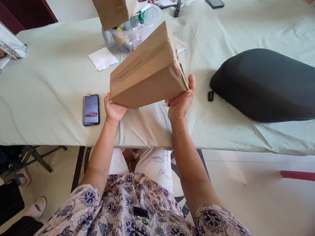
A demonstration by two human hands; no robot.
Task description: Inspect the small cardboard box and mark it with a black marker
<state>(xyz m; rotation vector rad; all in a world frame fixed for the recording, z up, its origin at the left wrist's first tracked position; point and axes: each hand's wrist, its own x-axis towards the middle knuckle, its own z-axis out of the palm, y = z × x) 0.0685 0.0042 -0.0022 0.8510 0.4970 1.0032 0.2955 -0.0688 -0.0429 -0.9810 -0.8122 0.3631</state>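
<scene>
A brown cardboard box (147, 70) is held up and tilted over the cloth-covered table, its right end higher than its left. My left hand (115, 109) supports the lower left corner, thumb up along the side and fingers beneath. On the lower right corner, my right hand (180, 100) grips with the thumb up beside the torn-looking end; some of its fingers are hidden behind the box. Tape runs along a seam on the box's upper face. A smartphone (91, 109) with its screen lit lies left of my left hand.
Behind the box stands a clear plastic basin (156, 16) of bottles and wrappers, with another cardboard box (113, 13) over it. White paper (102, 59) lies nearby. A large black padded object (265, 85) and a small black item (211, 96) are at right. A dark phone-like device (215, 3) lies far back.
</scene>
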